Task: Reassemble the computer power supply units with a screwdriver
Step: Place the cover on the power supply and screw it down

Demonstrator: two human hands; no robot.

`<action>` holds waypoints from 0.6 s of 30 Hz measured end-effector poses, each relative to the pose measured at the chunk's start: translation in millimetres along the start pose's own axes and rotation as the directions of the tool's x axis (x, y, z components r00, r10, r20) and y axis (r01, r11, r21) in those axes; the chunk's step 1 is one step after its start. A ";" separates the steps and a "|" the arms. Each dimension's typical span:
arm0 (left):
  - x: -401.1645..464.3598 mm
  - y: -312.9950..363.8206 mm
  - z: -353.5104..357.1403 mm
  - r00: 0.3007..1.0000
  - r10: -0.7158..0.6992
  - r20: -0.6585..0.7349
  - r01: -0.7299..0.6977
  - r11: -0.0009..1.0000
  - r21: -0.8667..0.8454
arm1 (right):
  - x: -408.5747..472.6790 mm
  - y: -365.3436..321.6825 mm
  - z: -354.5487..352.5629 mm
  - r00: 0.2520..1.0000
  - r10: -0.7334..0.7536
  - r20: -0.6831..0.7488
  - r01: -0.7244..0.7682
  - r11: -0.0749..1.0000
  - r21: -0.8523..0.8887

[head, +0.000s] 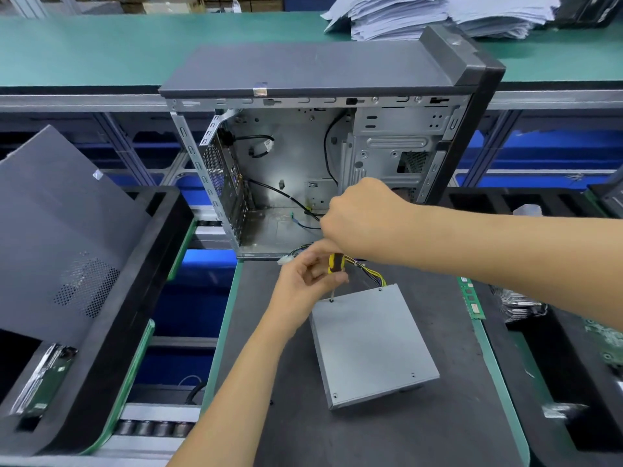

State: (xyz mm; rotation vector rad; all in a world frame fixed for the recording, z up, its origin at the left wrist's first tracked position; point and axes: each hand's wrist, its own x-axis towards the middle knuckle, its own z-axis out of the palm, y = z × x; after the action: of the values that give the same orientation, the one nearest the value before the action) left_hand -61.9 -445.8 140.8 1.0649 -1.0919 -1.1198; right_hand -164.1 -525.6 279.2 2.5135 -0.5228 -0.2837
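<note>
Head view: the power supply unit [372,345] lay flat on the dark bench [421,429], just near of the open computer case [323,146], its wire bundle [371,274] leading toward the case. The right hand [357,217] was closed over the top of the screwdriver [335,264], held upright with its tip at the unit's far-left corner screw hole. The left hand [303,281] pinched the yellow-and-black handle with curled fingers.

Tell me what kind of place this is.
Most likely a computer assembly or repair line. An open computer case stands on a green-edged bench mat, a power supply unit lies in front under a screwdriver, and black foam trays flank it.
</note>
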 end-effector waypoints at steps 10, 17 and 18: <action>-3.3 4.7 -5.3 0.996 -0.009 0.087 0.015 0.998 -0.068 | -1.8 0.2 -3.8 0.998 -0.049 0.043 0.049 0.999 -0.006; 6.6 -1.9 -11.2 0.994 -0.016 0.105 0.019 1.000 -0.022 | -4.0 -5.7 0.1 0.976 -0.188 0.114 0.195 0.979 -0.056; 6.9 -2.7 -13.0 0.991 -0.015 0.132 0.015 1.000 -0.002 | -5.1 -6.3 0.3 0.950 -0.277 0.142 0.289 0.955 -0.067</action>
State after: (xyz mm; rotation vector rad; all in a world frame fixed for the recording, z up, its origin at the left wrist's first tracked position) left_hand -48.8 -451.9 137.0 1.0098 -1.1877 -1.2175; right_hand -166.9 -518.7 275.9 2.4926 -0.1908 -0.5715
